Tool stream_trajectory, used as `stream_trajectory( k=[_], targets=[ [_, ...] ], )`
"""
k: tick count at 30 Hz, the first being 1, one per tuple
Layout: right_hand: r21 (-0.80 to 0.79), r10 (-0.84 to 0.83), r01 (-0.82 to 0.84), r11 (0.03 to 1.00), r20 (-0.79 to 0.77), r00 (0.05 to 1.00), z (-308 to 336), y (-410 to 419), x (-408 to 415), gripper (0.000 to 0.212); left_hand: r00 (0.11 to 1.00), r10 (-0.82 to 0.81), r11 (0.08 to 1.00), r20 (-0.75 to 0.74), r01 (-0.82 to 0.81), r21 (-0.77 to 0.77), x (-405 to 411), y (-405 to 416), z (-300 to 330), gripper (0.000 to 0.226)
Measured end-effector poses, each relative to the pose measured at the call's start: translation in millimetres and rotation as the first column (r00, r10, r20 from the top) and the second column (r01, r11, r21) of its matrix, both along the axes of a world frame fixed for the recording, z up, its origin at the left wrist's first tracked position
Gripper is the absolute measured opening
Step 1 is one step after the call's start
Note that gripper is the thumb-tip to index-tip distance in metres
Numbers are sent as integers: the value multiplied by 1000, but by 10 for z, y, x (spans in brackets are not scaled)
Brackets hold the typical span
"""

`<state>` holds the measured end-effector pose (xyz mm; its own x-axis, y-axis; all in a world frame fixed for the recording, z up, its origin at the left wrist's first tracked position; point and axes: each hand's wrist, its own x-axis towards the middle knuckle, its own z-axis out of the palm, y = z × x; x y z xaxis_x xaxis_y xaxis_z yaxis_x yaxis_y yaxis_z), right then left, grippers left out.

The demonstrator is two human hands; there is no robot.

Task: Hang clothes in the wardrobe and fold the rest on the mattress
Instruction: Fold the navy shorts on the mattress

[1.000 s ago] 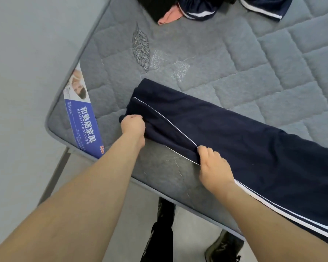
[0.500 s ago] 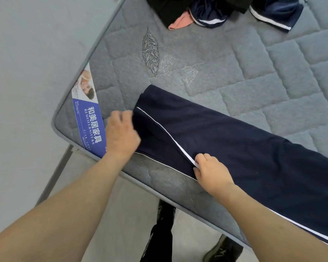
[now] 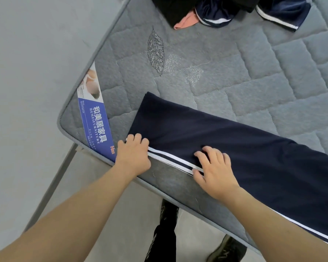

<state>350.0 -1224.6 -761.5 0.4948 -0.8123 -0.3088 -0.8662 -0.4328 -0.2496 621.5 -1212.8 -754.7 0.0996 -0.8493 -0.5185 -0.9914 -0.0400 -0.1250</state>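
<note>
Under both hands: navy trousers [image 3: 225,140], matt soft knit cloth, smooth white stripes along near edge. Beneath: mattress [image 3: 244,78], grey quilted fabric, fuzzy, stitched squares, silvery glittery leaf embroidery [image 3: 155,51] beyond left hand. Left of left hand: label [image 3: 95,118], glossy printed. Far beyond hands: clothes pile [image 3: 216,10], partly shiny satin-like cloth.

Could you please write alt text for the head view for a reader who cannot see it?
Both hands, left hand and right hand, press on navy-blue fabric trousers with white side stripes, laid flat near a grey quilted mattress corner. A heap of dark clothes lies beyond.
</note>
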Motion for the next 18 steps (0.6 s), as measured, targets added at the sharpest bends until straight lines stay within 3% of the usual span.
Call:
stream_trajectory(
  k=[2,4,6,7,9,10,11,13,15,17,18],
  targets=[
    [11,-148,149,989,-39,988,-60,-62,68,56,975,214,960,-61,-222,-171,-117,-120,21,26],
    [112,-272,287,951,-133,953,-144,-217,141,67,912,393,877,-121,-411,-250,-138,-290,13,39],
    [215,-274,325,921,-234,933,-218,-354,214,74,753,629,746,-193,-654,-121,-77,-463,-18,64],
    [227,-171,232,946,-258,951,-254,-381,245,77,677,706,683,-211,-728,-52,-55,-529,-43,72],
    [180,170,-133,975,-204,964,-258,-448,316,77,666,709,676,-231,-735,-47,-31,-621,-108,76],
    [126,283,-267,955,-134,950,-232,-509,367,73,692,670,703,-267,-708,-69,-19,-659,-143,70],
    [41,298,-296,954,-70,952,-205,-594,422,69,711,623,730,-324,-678,-83,3,-700,-173,61],
    [-38,29,-28,999,30,999,-202,-833,521,66,727,532,774,-434,-626,-99,92,-760,-206,40],
    [77,-227,230,970,-52,973,-238,-1039,579,70,756,457,797,-469,-582,-162,226,-806,-225,30],
    [71,-230,244,967,-163,959,-288,-1178,654,70,782,431,806,-451,-558,-196,361,-804,-237,28],
    [55,-244,254,966,-144,959,-284,-1269,712,67,781,443,807,-441,-562,-185,410,-789,-251,29]
  ],
)
